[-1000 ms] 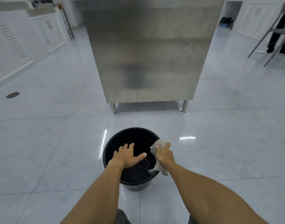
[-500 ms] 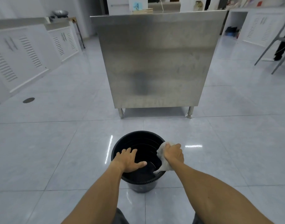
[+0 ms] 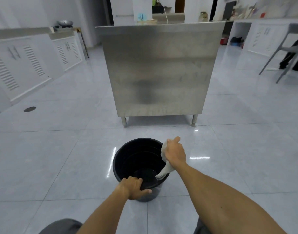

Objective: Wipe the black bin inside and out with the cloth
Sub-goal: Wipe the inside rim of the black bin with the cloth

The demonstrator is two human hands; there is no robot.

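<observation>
The black bin stands upright on the pale tiled floor; the left hand clamps its rim at six o'clock, fingers curled inside and thumb outside, while the right hand grips the pale cloth against the rim at three o'clock, one end trailing into the bin. Beyond the bin at twelve o'clock a steel cabinet on short legs blocks the way ahead; louvred white cupboards lie at ten o'clock and a grey chair at two. No writing is legible anywhere.
</observation>
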